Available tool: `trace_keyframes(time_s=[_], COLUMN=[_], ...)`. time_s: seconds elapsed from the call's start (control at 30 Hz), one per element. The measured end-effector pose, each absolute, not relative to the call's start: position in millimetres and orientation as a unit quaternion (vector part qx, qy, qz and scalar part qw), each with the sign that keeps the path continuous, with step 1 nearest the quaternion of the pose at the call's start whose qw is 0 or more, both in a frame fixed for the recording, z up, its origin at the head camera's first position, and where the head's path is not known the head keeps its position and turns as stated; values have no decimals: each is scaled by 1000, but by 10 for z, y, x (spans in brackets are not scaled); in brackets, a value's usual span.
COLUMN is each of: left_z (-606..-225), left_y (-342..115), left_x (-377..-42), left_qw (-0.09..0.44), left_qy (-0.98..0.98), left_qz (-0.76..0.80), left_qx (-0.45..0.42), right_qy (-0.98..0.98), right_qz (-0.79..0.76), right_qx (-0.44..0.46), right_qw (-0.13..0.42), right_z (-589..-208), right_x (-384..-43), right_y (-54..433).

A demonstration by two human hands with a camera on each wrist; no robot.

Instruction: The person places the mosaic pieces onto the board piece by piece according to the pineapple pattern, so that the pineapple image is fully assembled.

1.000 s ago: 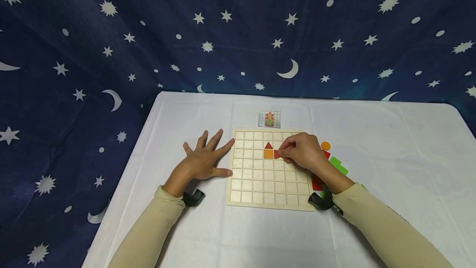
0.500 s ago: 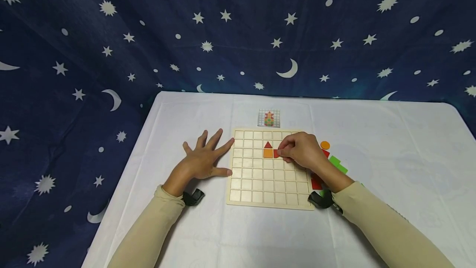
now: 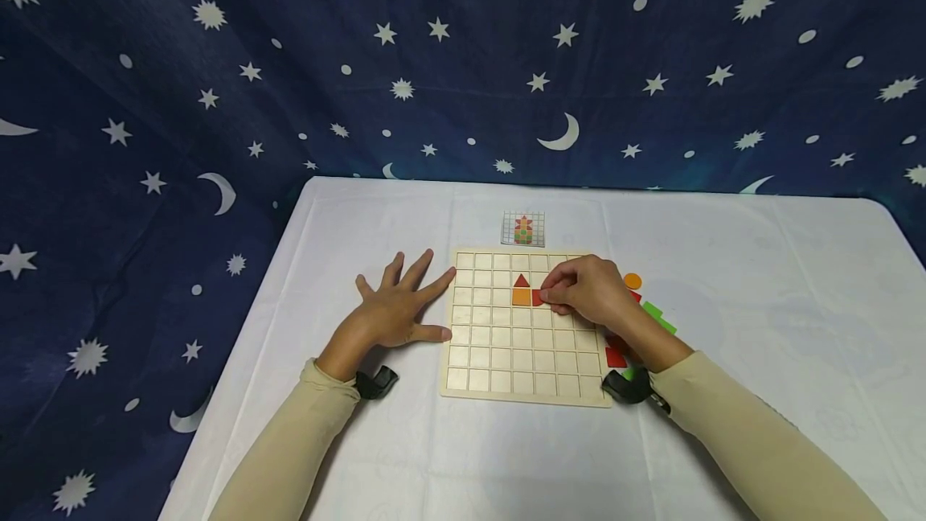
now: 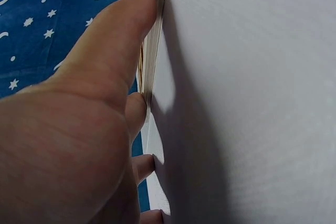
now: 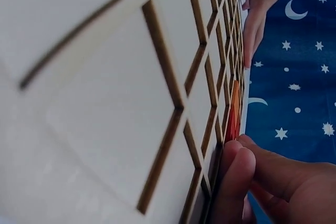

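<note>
A pale wooden grid board lies on the white table. A red triangle sits in one cell, directly above an orange square. My right hand pinches a red tile between thumb and fingers at the cell to the right of that square; the fingertips cover part of the tile. The right wrist view shows the red tile low on the grid beside the fingertips. My left hand lies spread on the table, thumb and index fingertips touching the board's left edge.
A small pattern card lies behind the board. Along its right side are loose pieces: an orange circle, green pieces and red pieces, partly hidden by the right forearm. A starry dark blue cloth hangs behind the table.
Both hands keep almost the same place. The right fingers stay at the red tile, with only a very slight shift of the right forearm.
</note>
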State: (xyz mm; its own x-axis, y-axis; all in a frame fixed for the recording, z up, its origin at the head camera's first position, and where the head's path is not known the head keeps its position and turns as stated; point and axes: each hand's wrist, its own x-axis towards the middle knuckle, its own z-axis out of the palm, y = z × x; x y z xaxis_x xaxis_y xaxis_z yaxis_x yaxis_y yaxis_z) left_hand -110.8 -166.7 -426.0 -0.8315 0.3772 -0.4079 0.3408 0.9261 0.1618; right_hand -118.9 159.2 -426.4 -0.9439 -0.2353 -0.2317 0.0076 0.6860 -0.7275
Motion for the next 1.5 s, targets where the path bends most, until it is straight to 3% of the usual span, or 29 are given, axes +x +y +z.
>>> trace_keyframes(time_s=[0.47,0.83,1.1,1.5], left_z=[-4272,-4277,-4268,-4275], left_y=[-1671,-1684,-1680,-1685], left_x=[-1114,-1113,-1109,-1105], left_qw=[219,216,218,215], left_qy=[956,956,955,955], left_qz=[45,53,56,57], left_qx=[191,193,194,194], right_qy=[916,956,958,953], right_qz=[-379,-265,-226,-238], right_qx=[-9,-94,-151,-161], right_qw=[133,83,91,95], right_z=[-3988,-4006,-4106,-4178], right_x=[-1163,-1167,-1162,-1141], right_y=[1929,2395,2657,2763])
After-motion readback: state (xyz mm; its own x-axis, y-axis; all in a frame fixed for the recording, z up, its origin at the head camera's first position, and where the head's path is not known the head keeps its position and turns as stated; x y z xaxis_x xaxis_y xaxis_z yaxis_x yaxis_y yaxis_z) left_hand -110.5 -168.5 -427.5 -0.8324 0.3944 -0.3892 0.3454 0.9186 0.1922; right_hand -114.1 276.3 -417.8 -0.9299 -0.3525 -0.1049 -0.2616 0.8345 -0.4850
